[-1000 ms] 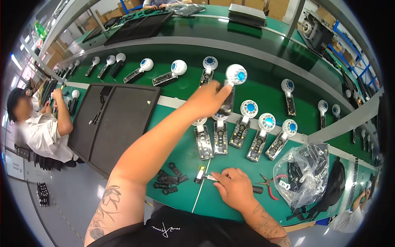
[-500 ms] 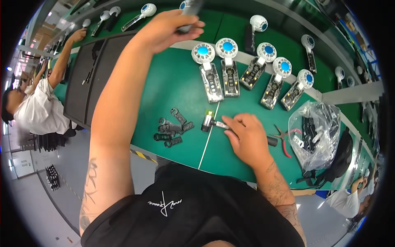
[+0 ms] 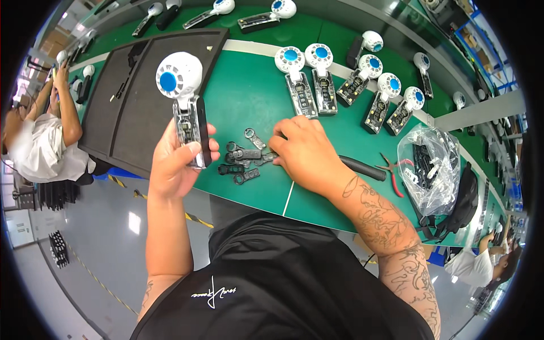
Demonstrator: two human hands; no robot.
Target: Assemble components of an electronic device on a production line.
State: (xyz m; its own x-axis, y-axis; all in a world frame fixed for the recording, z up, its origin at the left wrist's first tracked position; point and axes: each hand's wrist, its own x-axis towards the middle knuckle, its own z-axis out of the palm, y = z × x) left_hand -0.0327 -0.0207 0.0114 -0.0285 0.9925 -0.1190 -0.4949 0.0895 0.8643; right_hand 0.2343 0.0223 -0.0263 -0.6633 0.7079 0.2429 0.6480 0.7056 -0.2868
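My left hand point(image 3: 173, 167) is closed round the clear handle of a handheld fan point(image 3: 182, 79), held upright above the table's left side. The fan has a round white head with a blue centre. At the middle of the green table, my right hand point(image 3: 309, 153) has its fingertips closed on a small black plastic part point(image 3: 268, 157) at the edge of a pile of similar ring-ended parts point(image 3: 245, 154). Under the right forearm lies a hammer, only its black handle point(image 3: 365, 168) showing; its head is hidden.
Several similar fans point(image 3: 324, 85) lie in a row at the back. To the right are red-handled pliers point(image 3: 395, 178) and a clear plastic bag point(image 3: 419, 198) of parts. A dark board point(image 3: 153, 85) lies left. More fans rest on the green surface behind; co-workers sit left and right.
My left hand has come back from the far side and now holds a fan. My right hand has let go of the hammer and moved left to the black parts.
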